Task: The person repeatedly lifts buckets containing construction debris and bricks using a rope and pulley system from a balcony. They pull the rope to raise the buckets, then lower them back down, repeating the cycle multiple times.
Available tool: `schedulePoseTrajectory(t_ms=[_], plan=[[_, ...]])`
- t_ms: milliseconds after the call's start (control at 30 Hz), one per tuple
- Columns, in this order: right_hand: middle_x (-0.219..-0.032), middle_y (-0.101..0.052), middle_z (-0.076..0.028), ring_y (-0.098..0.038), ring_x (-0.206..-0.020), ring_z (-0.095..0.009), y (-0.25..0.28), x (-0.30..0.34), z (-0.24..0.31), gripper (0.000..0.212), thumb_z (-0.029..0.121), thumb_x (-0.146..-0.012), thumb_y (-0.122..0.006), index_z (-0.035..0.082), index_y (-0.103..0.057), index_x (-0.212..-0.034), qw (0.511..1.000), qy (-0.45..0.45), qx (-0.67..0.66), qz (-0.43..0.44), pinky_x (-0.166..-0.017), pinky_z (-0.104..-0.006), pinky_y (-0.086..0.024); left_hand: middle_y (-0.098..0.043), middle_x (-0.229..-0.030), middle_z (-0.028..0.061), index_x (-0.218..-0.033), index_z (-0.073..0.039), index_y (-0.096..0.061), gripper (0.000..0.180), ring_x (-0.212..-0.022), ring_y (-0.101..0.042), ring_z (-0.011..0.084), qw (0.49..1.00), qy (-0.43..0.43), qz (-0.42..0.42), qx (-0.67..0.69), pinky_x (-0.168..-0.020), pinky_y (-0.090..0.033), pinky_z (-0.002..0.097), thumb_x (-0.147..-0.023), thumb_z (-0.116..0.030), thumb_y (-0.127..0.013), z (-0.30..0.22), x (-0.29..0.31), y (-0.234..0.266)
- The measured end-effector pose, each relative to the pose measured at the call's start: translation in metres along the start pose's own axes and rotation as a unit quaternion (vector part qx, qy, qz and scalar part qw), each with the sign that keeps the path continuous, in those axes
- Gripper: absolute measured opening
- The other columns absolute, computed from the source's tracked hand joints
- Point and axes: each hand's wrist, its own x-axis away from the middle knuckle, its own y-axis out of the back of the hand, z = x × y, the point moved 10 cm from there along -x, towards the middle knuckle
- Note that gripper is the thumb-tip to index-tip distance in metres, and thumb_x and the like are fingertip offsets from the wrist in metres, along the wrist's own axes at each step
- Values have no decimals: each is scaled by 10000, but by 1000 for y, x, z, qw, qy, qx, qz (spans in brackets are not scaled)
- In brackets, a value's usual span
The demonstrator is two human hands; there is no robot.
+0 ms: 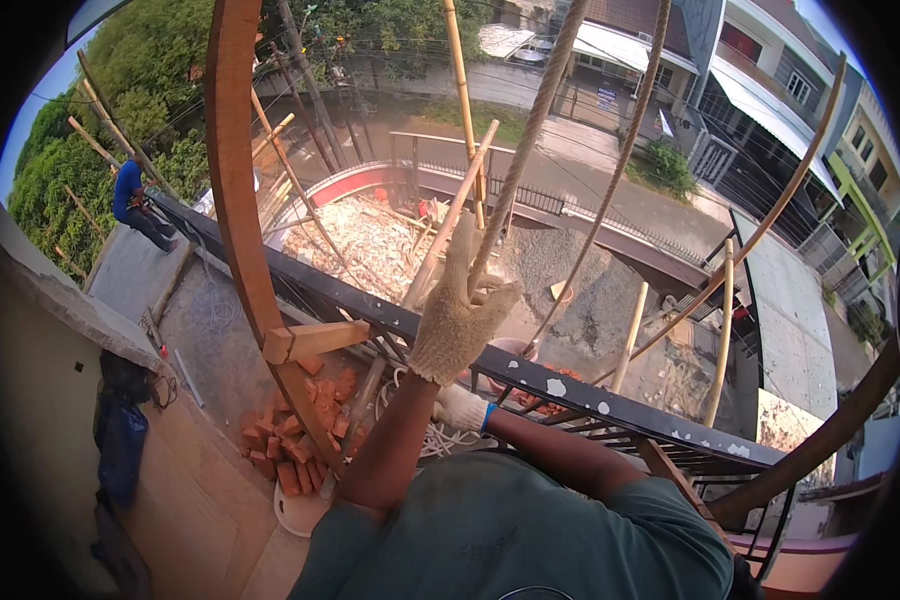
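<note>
My left hand [460, 325], in a knitted work glove, is raised above the black railing [670, 425]. A thick rope [515, 160] comes down from above into it. Some fingers curl round the rope while others point upward. Lower down, my right hand [460, 408], in a pale glove with a blue cuff, is by the inner side of the railing, partly behind my left forearm. Its fingers are hidden. Loose pale rope [440, 440] lies in loops beneath it. A second rope [610, 190] runs down to a pinkish bucket [513, 347] just beyond the railing.
Broken red bricks [295, 430] are heaped on the floor at left. A curved wooden post [232, 150] stands close by. Bamboo poles [465, 100] rise outside. Below are gravel [560, 280] and rubble [370, 240]. Another person [135, 195] in blue sits on the far-left ledge.
</note>
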Motion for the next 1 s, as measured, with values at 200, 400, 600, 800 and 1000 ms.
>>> schedulePoseTrajectory(t_ms=[200,400,600,800,1000], plan=[[-1178,-699,-232,-654,-1109,-417,32,33,-16,377,329,-978,-607,19,-668,-1184,953,-158,247,80,-932,-491,-516,-626,-675,249,-882,20,-624,386,-741,-671,455,977,9,-47,-206,-669,-504,518,-1034,-332,-577,61,-4,-20],[-970,-734,-107,-693,-873,-171,197,167,-7,310,198,-1048,-564,-45,-665,-1212,904,-136,-64,-400,-815,-312,-554,-667,-841,267,-966,-13,-641,346,-827,-646,496,945,140,-79,-286,-700,-496,548,-1047,-332,-535,213,82,34],[-1227,-689,-211,-682,-1096,-252,337,238,30,599,254,-952,-723,-18,-515,-1443,724,-72,91,-680,-899,-382,-548,-671,-855,239,-1021,-5,-643,377,-834,-667,437,860,287,-52,-418,-708,-498,517,-1068,-343,-484,323,229,103],[-992,-729,-140,-693,-840,-188,458,162,77,484,336,-948,-730,-41,-627,-1233,787,-36,117,-604,-775,-351,-546,-745,-987,208,-1042,-53,-751,472,-970,-713,407,683,543,57,-485,-855,-548,516,-1045,-408,-440,384,378,173],[-736,-674,-63,-604,-659,-121,450,175,132,390,356,-1037,-613,-1,-639,-882,781,36,46,-622,-626,-292,-485,-751,-1018,213,-1099,-48,-770,531,-992,-723,388,671,592,-31,-445,-840,-580,515,-1027,-467,-452,399,436,204]])
